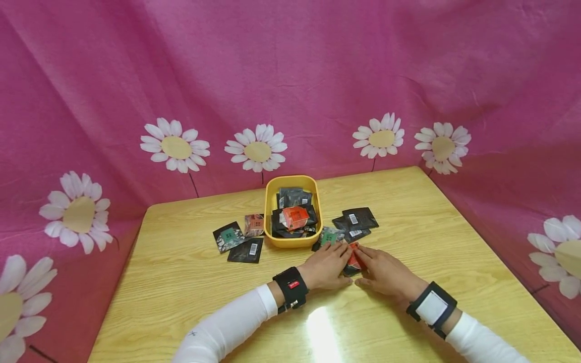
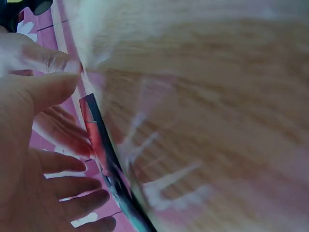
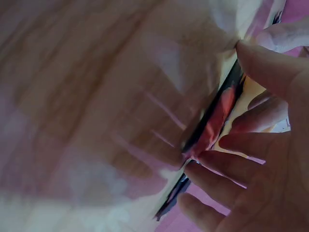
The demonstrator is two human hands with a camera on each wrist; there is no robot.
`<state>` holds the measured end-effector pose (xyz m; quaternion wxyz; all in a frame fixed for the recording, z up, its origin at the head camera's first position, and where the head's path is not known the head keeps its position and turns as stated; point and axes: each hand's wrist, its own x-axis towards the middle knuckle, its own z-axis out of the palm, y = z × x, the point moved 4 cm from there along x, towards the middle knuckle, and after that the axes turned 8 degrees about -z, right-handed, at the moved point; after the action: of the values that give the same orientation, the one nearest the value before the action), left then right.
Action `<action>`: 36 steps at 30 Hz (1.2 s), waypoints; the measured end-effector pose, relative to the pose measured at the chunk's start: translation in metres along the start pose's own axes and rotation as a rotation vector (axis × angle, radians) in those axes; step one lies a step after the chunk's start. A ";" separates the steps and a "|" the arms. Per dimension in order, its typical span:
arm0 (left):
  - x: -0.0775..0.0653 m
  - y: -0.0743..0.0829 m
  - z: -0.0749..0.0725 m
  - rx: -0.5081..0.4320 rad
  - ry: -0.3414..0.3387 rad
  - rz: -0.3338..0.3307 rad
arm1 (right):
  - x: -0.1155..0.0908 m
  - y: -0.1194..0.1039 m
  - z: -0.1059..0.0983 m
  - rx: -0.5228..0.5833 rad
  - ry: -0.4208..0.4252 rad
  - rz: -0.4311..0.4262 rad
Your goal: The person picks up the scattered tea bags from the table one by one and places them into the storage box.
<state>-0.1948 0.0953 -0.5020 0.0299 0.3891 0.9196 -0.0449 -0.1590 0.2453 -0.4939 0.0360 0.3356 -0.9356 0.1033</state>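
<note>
A red and black packet (image 1: pixel 355 260) lies flat on the wooden table, between my two hands. My left hand (image 1: pixel 326 268) reaches in from its left with fingers extended, the fingertips at the packet's edge and near a green-labelled packet (image 1: pixel 330 236). From the other side my right hand (image 1: pixel 386 273) touches the red packet with fairly straight fingers. Both thumbs rest low by the tabletop, their tips close together. The left wrist view shows the red packet (image 2: pixel 95 137) edge-on beside the spread fingers; in the right wrist view the red packet (image 3: pixel 218 118) lies beyond the fingertips.
A yellow bin (image 1: pixel 292 243) holding several packets stands behind my hands. Left of it lie a green-labelled packet (image 1: pixel 228 236), a reddish packet (image 1: pixel 254 225) and a black packet (image 1: pixel 245 250). More black packets (image 1: pixel 360 218) lie at its right. A pink flowered cloth (image 1: pixel 290 85) hangs behind the table (image 1: pixel 181 292).
</note>
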 end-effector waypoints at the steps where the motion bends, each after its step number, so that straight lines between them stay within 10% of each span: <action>1: 0.000 0.000 0.001 0.004 -0.001 0.003 | 0.000 -0.001 0.000 0.000 -0.002 0.004; 21: -0.002 -0.001 -0.012 -0.004 0.222 0.087 | 0.003 -0.015 -0.011 -0.196 0.209 -0.139; 36: -0.028 -0.034 -0.089 -0.062 0.383 0.072 | 0.031 -0.033 -0.079 -0.221 0.397 -0.187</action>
<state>-0.2014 0.0614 -0.4086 -0.1322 0.4220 0.8949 0.0595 -0.1620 0.2189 -0.4071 0.2651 0.3880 -0.8806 0.0604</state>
